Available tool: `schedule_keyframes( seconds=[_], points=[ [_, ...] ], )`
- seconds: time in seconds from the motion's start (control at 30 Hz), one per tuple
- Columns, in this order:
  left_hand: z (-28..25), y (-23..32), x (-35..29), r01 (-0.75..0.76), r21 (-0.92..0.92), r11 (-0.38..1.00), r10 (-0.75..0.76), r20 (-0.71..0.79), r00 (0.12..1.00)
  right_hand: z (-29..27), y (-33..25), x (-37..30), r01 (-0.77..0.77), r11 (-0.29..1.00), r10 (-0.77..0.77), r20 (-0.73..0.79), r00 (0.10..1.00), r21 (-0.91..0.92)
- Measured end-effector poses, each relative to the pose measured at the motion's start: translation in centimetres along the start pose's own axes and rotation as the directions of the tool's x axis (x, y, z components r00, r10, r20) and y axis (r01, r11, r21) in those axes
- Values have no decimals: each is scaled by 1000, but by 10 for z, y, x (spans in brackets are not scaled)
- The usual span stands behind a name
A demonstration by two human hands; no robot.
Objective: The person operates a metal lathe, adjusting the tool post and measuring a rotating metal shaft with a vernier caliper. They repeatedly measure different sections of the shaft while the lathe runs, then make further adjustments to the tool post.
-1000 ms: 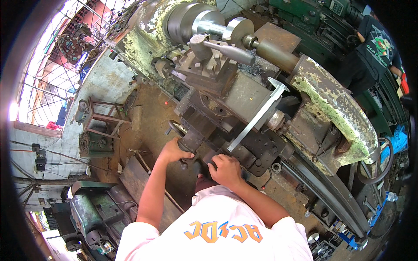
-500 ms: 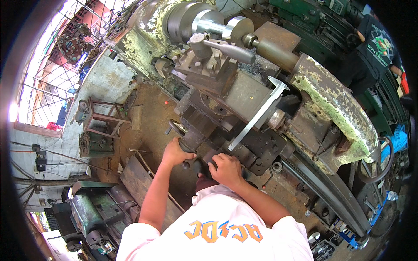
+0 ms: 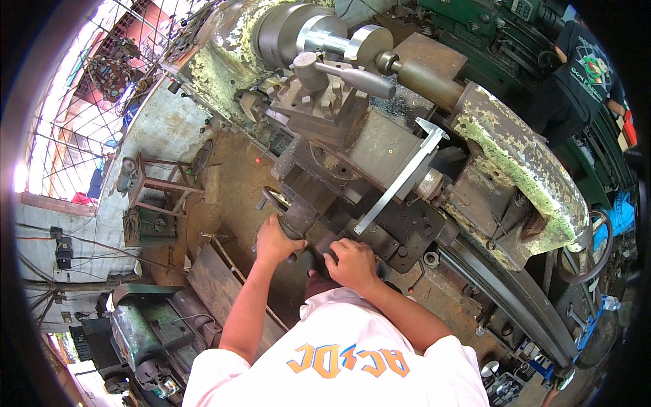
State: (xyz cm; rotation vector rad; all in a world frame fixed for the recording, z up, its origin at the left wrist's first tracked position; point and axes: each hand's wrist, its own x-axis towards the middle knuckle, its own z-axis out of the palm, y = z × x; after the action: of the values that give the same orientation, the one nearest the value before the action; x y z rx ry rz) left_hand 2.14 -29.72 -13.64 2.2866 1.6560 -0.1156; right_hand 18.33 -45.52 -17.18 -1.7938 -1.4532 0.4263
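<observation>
A large worn metal lathe fills the middle. My left hand (image 3: 274,243) is closed around the crank handle at the near end of its cross slide (image 3: 308,193), thumb reaching right. A dark ball knob (image 3: 291,258) shows just below that thumb. Against a dark rounded part (image 3: 325,243) of the carriage, my right hand (image 3: 352,263) rests with curled fingers; what lies under them is hidden. A silver caliper (image 3: 400,180) lies slanted across the carriage. Beyond it stand the tool post (image 3: 325,105) with its lever and a shiny stepped metal workpiece (image 3: 325,37) between the chuck (image 3: 278,34) and tailstock (image 3: 430,85).
The tailstock's handwheel (image 3: 586,251) is at the right. Another person (image 3: 576,81) in dark clothes stands at the far right by a green machine (image 3: 468,24). At the left are a metal stand (image 3: 163,183), a sloping metal sheet (image 3: 227,288) and a green motorised machine (image 3: 146,325).
My left hand has shifted slightly right, with the ball knob beside it moving a little. My right hand and the caliper keep their places.
</observation>
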Motion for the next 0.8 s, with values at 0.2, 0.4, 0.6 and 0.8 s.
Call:
schedule_keyframes(
  seconds=[0.2, 0.4, 0.6, 0.8],
  points=[
    [6, 3, -4, 3, 22, 1000, -2, -58, 998, 0, 2, 0, 5, 1000, -5, 17, 1000, -1],
    [16, 3, -8, -17, 56, 998, 24, -135, 991, 0, 1, 0, 7, 1000, -7, 10, 1000, -2],
    [5, -2, -11, -45, 72, 996, 50, -71, 996, 7, 4, -4, 11, 1000, -10, -11, 1000, 14],
    [-21, -36, 37, -83, -341, 936, 219, 382, 898, 20, 9, -9, -66, 998, 68, 133, 989, -19]
  ],
)
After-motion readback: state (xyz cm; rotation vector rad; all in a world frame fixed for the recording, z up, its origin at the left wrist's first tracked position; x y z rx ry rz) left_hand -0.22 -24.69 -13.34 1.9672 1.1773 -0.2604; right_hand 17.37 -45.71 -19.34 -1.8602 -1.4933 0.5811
